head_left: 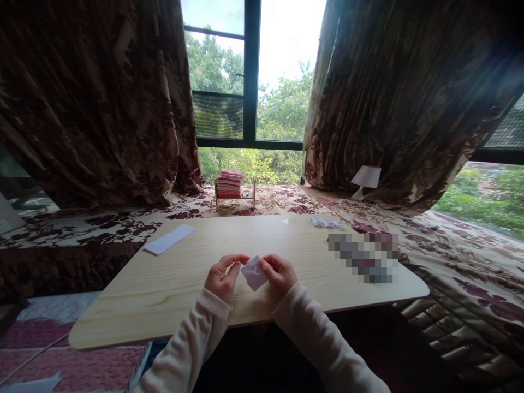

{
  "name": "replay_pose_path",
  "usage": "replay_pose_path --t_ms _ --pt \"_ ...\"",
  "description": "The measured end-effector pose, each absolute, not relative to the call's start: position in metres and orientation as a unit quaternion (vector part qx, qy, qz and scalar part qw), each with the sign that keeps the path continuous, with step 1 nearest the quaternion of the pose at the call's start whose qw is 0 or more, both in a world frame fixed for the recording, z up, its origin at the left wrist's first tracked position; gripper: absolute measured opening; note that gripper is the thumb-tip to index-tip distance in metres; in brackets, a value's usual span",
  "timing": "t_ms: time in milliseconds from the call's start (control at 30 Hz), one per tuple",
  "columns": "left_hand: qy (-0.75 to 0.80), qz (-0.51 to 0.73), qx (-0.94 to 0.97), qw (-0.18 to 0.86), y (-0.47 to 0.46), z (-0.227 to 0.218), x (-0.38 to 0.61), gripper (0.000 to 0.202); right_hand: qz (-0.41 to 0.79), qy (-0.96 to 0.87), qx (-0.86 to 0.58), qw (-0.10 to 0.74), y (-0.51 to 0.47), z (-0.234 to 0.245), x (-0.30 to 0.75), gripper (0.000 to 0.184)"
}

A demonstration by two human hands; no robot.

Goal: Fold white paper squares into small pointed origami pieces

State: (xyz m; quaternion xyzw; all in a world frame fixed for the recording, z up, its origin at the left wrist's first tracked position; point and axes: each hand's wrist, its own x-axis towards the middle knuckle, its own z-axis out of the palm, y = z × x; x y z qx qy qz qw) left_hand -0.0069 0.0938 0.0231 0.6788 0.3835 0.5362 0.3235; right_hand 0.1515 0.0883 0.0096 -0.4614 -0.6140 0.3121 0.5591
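The left hand (223,279) and right hand (279,274) each pinch a side corner of the small folded paper (254,274) between thumb and fingertips, just above the near middle of the wooden table (164,297). The sheet looks feather-light, thin and limp, quick to crease or slip, so it is best held at its folded edges and corners. It sits as a diamond, one corner pointing near, its long axis seemingly near to far; a white paper strip (169,239) lies far left, well apart
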Motion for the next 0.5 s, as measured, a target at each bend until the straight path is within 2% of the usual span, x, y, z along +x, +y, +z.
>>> replay_pose_path --t_ms 167,500 --pt "0.360 0.520 0.718 0.290 0.0942 0.0209 -0.0052 0.019 0.307 -0.616 -0.462 0.559 0.0874 0.0121 0.1518 0.025" --pt "0.371 0.506 0.710 0.319 0.0926 0.0209 -0.0030 0.020 0.303 -0.617 -0.460 0.562 0.0883 0.0079 0.1515 0.023"
